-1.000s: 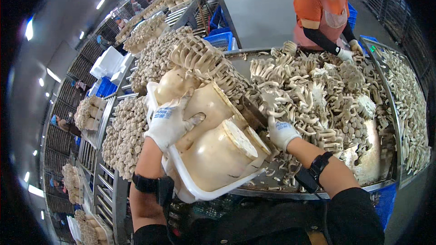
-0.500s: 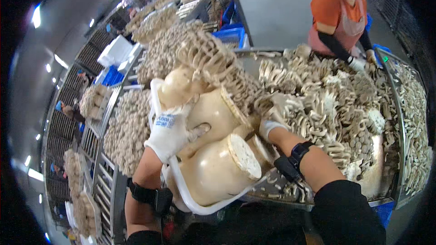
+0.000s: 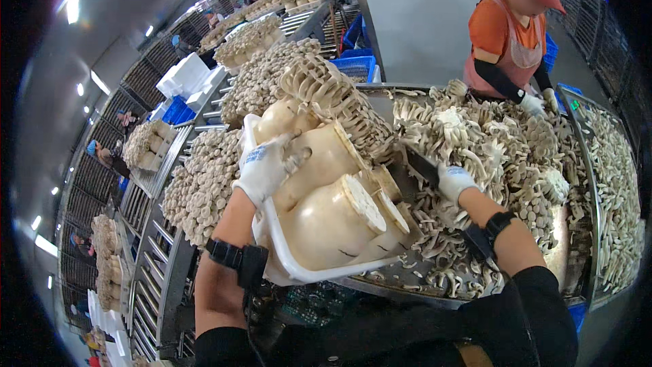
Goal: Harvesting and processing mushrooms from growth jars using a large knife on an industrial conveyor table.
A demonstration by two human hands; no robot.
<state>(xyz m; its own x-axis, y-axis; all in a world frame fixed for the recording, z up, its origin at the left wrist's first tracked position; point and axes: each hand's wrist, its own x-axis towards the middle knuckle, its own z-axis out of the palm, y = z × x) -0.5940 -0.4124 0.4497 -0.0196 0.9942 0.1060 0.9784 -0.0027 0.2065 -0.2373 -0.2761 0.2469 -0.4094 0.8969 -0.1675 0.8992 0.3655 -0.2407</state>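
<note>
A tilted white crate [image 3: 299,270] in front of me holds several cream-coloured bottles [image 3: 326,228], two or more with white cut faces toward the right. Uncut clusters of grey-brown mushrooms [image 3: 333,95] still sprout from the bottles at the far side. My gloved left hand [image 3: 263,168] lies on a bottle beside the crate's left rim, thumb and fingers apart. In my gloved right hand [image 3: 454,182] is a knife [image 3: 422,165], its dark blade pointing toward the bottles. Loose mushrooms lie under and around that hand.
A metal table [image 3: 407,278] to the right is heaped with cut mushrooms [image 3: 502,143]. Across it stands a co-worker [image 3: 506,41] in an orange top, hands at the heap. Mushroom-filled crates stand along a roller conveyor [image 3: 153,278] at left. A blue basket [image 3: 356,66] sits beyond.
My right hand has moved right, away from the bottles, and the knife blade now shows. A mushroom clump that was by that hand is gone from the bottle mouths. My left hand stays on the bottle.
</note>
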